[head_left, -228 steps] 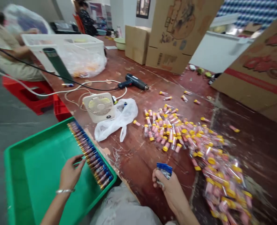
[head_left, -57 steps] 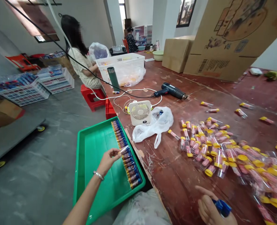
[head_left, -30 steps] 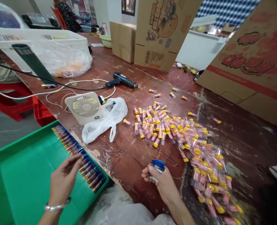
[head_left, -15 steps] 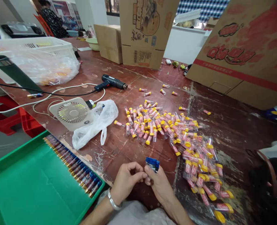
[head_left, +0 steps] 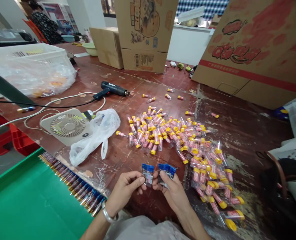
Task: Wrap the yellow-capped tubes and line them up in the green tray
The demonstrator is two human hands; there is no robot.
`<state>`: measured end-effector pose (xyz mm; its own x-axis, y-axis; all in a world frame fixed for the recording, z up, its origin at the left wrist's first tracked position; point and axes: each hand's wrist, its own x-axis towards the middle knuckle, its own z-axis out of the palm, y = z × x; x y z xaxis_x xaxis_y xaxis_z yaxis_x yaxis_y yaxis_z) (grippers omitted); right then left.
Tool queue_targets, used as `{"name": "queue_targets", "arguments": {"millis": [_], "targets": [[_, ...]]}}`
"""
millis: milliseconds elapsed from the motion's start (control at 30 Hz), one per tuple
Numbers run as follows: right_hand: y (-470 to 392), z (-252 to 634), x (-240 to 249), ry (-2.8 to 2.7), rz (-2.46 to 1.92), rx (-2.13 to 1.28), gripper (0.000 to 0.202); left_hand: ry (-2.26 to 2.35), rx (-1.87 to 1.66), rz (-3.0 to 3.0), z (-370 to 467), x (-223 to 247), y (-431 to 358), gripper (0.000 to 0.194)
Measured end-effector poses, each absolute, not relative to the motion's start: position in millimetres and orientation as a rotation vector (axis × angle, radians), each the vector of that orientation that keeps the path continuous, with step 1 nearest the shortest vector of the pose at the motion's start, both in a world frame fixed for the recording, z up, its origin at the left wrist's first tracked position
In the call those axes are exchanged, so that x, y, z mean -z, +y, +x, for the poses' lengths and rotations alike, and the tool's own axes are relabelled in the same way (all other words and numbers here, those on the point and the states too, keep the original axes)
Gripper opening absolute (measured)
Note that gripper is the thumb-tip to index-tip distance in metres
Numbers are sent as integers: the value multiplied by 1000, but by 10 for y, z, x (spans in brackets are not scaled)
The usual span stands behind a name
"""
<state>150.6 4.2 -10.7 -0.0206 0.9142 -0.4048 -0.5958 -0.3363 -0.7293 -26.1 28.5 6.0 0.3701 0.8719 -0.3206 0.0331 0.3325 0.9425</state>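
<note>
Between thumb and fingers, my left hand pinches one small blue-topped plastic sleeve. My right hand grips a few more flat blue-topped sleeves in a fanned bunch. The two hands are close together above the table's near edge, with a small gap between what they hold. Ahead and to the right lies a large heap of clear tubes with yellow caps and pink contents. At the left, a row of blue-and-gold wrapped tubes lines the edge of a green tray.
A heat gun lies on the table. A white fan and a plastic bag rest near the tray. Cardboard boxes stand at the back. A white crate is far left; a person is behind.
My left hand has drawn away from the right and now shows a single sleeve. The bunch in my right hand is more spread. The view has shifted slightly.
</note>
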Motion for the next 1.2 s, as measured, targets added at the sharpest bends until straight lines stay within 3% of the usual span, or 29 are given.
{"name": "queue_targets", "arguments": {"millis": [200, 367, 533, 700, 967, 1200], "targets": [[-43, 1703, 87, -491, -1047, -1579, 41, 1026, -558, 1292, -58, -115, 319, 32], [-263, 2010, 80, -479, -1315, -1282, 40, 885, -409, 1521, 368, -170, 363, 34], [-457, 2493, -162, -345, -1335, -968, 53, 715, -589, 2367, 944, -18, 500, 31], [-544, 2779, -278, -261, -1302, -911, 56, 303, -652, 2926, 1372, 275, 696, 30], [-431, 2599, -119, -182, -1239, -975, 55, 289, -723, 2848, 1189, 336, 681, 23], [-167, 2367, -61, -276, -1126, -1059, 52, 785, -814, 2030, 598, 204, 358, 21]]}}
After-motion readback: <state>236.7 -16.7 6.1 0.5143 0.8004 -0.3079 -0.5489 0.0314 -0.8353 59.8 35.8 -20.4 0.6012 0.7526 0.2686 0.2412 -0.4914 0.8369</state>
